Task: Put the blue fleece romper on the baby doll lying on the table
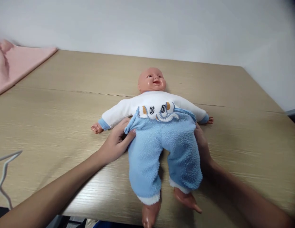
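A baby doll point(152, 80) lies on its back on the table, head away from me and arms spread. It wears a white top point(128, 109) with blue cuffs and fluffy light-blue trousers point(147, 152) with an animal-face patch at the front. My left hand point(118, 139) pinches the trousers at the waist's left edge, thumb on top and fingers behind the cloth. On the opposite side, my right hand point(201, 141) is closed against the waist's right edge, its fingers mostly hidden by the cloth. The doll's bare feet point(150, 213) point toward me.
The wooden table point(66, 126) reaches back to a pale wall point(147, 28). Pink cloth point(21, 63) lies at the far left corner. A white cable point(4, 171) bends over the left side near the front edge.
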Motion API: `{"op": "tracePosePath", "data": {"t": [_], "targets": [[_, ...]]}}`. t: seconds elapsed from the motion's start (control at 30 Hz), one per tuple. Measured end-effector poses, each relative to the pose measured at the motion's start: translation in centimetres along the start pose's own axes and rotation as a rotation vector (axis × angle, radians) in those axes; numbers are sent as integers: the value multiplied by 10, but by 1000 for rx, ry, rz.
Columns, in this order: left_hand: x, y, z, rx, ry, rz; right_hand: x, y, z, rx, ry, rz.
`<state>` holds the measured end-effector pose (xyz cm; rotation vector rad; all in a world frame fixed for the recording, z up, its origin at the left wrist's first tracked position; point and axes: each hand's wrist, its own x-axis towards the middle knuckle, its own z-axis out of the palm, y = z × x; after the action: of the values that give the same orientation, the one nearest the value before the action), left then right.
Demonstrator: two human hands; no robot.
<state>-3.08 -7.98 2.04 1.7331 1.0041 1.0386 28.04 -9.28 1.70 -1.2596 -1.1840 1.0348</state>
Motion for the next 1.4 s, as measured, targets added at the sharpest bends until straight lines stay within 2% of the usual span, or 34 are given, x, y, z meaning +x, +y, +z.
{"op": "tracePosePath", "data": {"t": [0.13,0.23,0.4,0.57,0.67,0.77,0.87,1.03,1.2,1.3,1.4], "targets": [[4,1,-2,-48,103,-107,-1,-6,-3,-132,44,-88],[5,2,-1,-45,181,-54,0,-6,-6,-144,42,-95],[10,-3,-1,-237,122,-120,14,-5,-11,-71,-42,1],[25,-12,-8,-283,123,-142,37,-2,-11,-68,-83,31],[29,-17,-9,-389,51,-164,40,-1,-7,-47,-85,100],[28,-23,-11,-411,24,-166,35,-4,0,136,-110,150],[31,-24,-16,-296,107,-79,30,-9,6,314,-166,179],[64,-11,-22,-197,193,98,42,-21,7,124,-207,23],[101,-2,-18,-217,94,106,66,-31,10,47,-207,-140],[103,-4,-22,-203,54,95,80,-26,16,143,-151,-171],[89,-7,-35,-61,-2,81,89,-14,18,160,-139,-134]]}}
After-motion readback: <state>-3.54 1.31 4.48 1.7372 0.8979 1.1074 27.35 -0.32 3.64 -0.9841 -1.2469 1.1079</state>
